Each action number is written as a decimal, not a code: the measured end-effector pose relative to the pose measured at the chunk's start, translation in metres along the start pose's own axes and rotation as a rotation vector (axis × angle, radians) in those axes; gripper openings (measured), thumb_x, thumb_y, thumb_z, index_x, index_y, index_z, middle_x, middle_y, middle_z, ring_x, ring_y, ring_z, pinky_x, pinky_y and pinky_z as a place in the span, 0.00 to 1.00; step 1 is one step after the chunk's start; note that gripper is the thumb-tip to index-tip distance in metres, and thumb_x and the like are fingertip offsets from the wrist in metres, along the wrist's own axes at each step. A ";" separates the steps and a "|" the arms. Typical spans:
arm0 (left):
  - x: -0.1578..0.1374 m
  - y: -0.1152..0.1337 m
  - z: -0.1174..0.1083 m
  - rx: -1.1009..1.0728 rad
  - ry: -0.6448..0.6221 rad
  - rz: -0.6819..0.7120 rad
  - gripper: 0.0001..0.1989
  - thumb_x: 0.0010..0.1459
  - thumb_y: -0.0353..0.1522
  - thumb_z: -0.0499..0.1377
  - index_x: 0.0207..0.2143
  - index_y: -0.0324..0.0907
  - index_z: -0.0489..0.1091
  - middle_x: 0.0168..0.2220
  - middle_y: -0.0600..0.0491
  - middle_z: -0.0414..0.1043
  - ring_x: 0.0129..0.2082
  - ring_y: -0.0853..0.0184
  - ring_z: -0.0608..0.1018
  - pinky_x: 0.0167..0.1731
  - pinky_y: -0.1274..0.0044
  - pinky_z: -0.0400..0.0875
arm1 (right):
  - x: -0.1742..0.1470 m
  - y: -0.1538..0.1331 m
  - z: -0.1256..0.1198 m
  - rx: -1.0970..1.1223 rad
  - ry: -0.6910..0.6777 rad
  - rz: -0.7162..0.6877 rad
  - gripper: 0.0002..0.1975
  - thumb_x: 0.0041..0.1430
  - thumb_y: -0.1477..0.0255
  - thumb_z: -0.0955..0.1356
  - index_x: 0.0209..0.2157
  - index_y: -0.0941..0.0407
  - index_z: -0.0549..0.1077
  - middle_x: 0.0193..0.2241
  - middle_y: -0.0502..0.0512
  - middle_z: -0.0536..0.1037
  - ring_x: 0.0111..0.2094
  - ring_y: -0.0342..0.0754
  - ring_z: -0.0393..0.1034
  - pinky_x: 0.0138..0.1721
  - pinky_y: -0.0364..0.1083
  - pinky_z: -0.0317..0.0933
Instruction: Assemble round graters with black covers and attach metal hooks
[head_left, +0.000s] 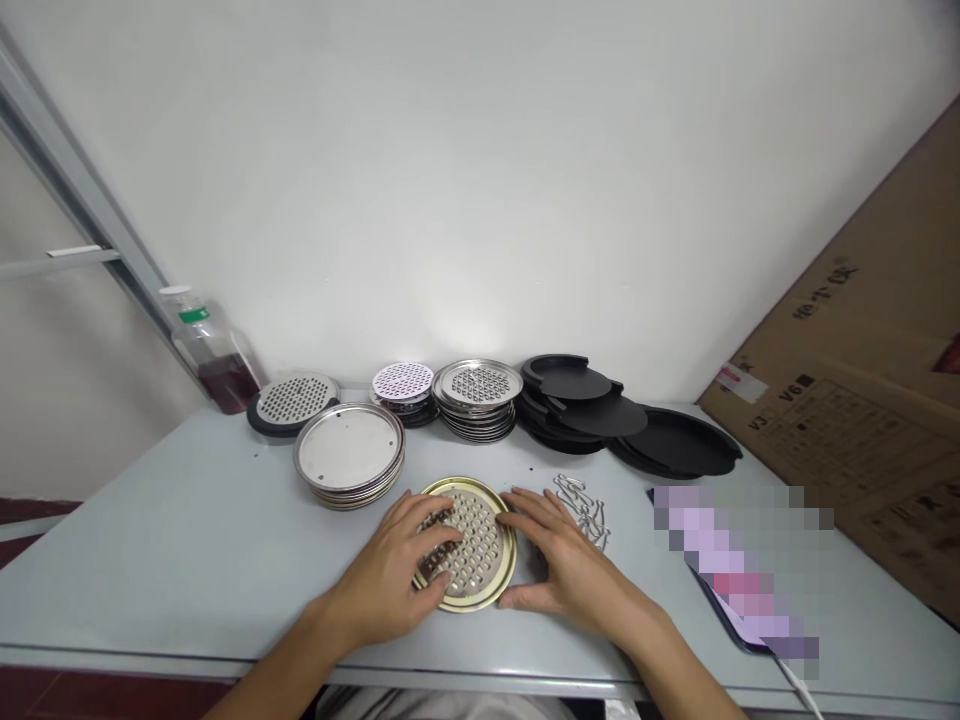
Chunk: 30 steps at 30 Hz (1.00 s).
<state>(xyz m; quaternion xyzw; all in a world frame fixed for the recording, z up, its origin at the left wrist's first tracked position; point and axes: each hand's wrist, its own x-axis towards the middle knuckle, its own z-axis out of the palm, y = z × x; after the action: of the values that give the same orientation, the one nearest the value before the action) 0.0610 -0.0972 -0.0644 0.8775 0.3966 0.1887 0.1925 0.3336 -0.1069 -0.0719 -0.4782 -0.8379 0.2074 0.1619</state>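
In front of me on the table lies a round gold-rimmed metal tray [513,560] with a perforated metal grater disc [474,545] inside it. My left hand [394,565] reaches over the left side, its fingers spread and its fingertips on the disc, covering part of it. At the right rim, my right hand [562,560] has thumb and fingers apart, with the tips at the tray's edge. Just beyond the right hand is a loose pile of bent wire clips [581,505]. A stack of round metal trays [349,447] stands to the left.
Along the wall stand a grater disc in a black ring [296,400], a stack of white grater discs [403,381], a stack of metal graters [480,385] and black round holders [577,400]. A bottle of dark liquid [217,360], a phone [735,630] and a cardboard box [847,400] flank them.
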 end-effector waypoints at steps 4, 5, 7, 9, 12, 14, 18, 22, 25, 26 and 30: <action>0.000 -0.001 0.000 -0.017 0.003 0.005 0.23 0.52 0.25 0.61 0.51 0.48 0.71 0.62 0.49 0.62 0.62 0.52 0.62 0.65 0.53 0.51 | 0.001 -0.001 0.001 0.012 0.055 -0.009 0.42 0.44 0.45 0.74 0.56 0.56 0.71 0.63 0.68 0.64 0.65 0.64 0.55 0.66 0.65 0.41; -0.001 -0.002 0.000 -0.027 0.000 0.008 0.24 0.52 0.25 0.61 0.51 0.48 0.71 0.62 0.49 0.61 0.63 0.52 0.62 0.65 0.53 0.51 | 0.001 -0.002 0.002 0.011 0.070 -0.014 0.41 0.44 0.46 0.74 0.55 0.57 0.72 0.62 0.69 0.65 0.64 0.64 0.56 0.66 0.65 0.43; -0.002 -0.003 0.000 -0.060 0.005 0.009 0.26 0.52 0.26 0.61 0.55 0.49 0.68 0.63 0.49 0.60 0.63 0.52 0.61 0.65 0.54 0.52 | 0.001 -0.003 0.002 0.010 0.093 -0.026 0.38 0.44 0.47 0.75 0.52 0.57 0.74 0.61 0.68 0.66 0.64 0.65 0.56 0.65 0.64 0.48; -0.003 -0.004 0.000 -0.104 0.027 0.004 0.31 0.52 0.26 0.61 0.59 0.49 0.63 0.64 0.48 0.58 0.64 0.53 0.60 0.65 0.55 0.54 | 0.001 -0.004 0.002 0.014 0.111 -0.038 0.36 0.44 0.49 0.76 0.50 0.56 0.75 0.61 0.67 0.67 0.63 0.65 0.56 0.64 0.64 0.51; -0.004 -0.006 0.000 -0.145 0.051 -0.014 0.37 0.53 0.26 0.61 0.64 0.49 0.55 0.64 0.47 0.57 0.64 0.54 0.60 0.64 0.57 0.57 | 0.000 -0.005 0.001 0.020 0.119 -0.045 0.35 0.45 0.50 0.76 0.51 0.56 0.76 0.61 0.66 0.67 0.63 0.65 0.57 0.63 0.63 0.53; -0.005 -0.007 0.001 -0.142 0.048 -0.027 0.39 0.52 0.26 0.61 0.65 0.48 0.52 0.64 0.46 0.57 0.64 0.54 0.60 0.64 0.58 0.57 | 0.000 -0.006 0.001 0.021 0.117 -0.042 0.35 0.45 0.51 0.76 0.51 0.56 0.76 0.61 0.66 0.67 0.63 0.65 0.57 0.63 0.63 0.54; -0.005 -0.009 0.003 -0.118 0.030 -0.043 0.40 0.52 0.26 0.62 0.66 0.48 0.52 0.64 0.47 0.58 0.65 0.53 0.59 0.65 0.57 0.56 | 0.000 -0.009 0.000 0.018 0.115 -0.050 0.33 0.47 0.52 0.75 0.51 0.57 0.76 0.61 0.65 0.67 0.63 0.64 0.57 0.63 0.61 0.56; -0.003 -0.008 0.003 -0.101 0.028 -0.025 0.38 0.52 0.26 0.61 0.64 0.48 0.54 0.64 0.48 0.59 0.64 0.54 0.60 0.65 0.57 0.55 | -0.001 -0.010 0.000 0.021 0.109 -0.041 0.32 0.48 0.53 0.75 0.52 0.56 0.76 0.61 0.65 0.67 0.63 0.63 0.57 0.63 0.59 0.56; -0.002 -0.008 0.001 -0.112 0.031 -0.007 0.38 0.51 0.26 0.62 0.64 0.49 0.56 0.63 0.48 0.61 0.63 0.53 0.62 0.63 0.56 0.57 | -0.001 -0.010 0.000 0.038 0.108 -0.027 0.33 0.48 0.52 0.75 0.52 0.56 0.76 0.61 0.64 0.66 0.64 0.63 0.56 0.63 0.60 0.56; -0.001 -0.008 0.001 -0.118 0.030 -0.003 0.38 0.51 0.25 0.62 0.63 0.49 0.56 0.62 0.47 0.61 0.63 0.53 0.63 0.63 0.57 0.58 | -0.001 -0.010 0.001 0.045 0.106 -0.024 0.33 0.48 0.52 0.75 0.52 0.56 0.76 0.62 0.65 0.66 0.64 0.63 0.55 0.63 0.60 0.55; -0.001 -0.008 0.001 -0.130 0.015 0.002 0.38 0.50 0.24 0.62 0.63 0.49 0.57 0.63 0.48 0.61 0.63 0.54 0.63 0.63 0.58 0.58 | 0.000 -0.008 0.002 0.044 0.095 -0.011 0.34 0.48 0.49 0.74 0.52 0.55 0.77 0.63 0.65 0.63 0.65 0.65 0.53 0.63 0.62 0.54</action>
<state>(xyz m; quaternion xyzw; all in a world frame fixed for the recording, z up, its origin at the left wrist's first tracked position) 0.0561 -0.0932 -0.0693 0.8622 0.3841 0.2207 0.2458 0.3265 -0.1112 -0.0696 -0.4792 -0.8272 0.2018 0.2131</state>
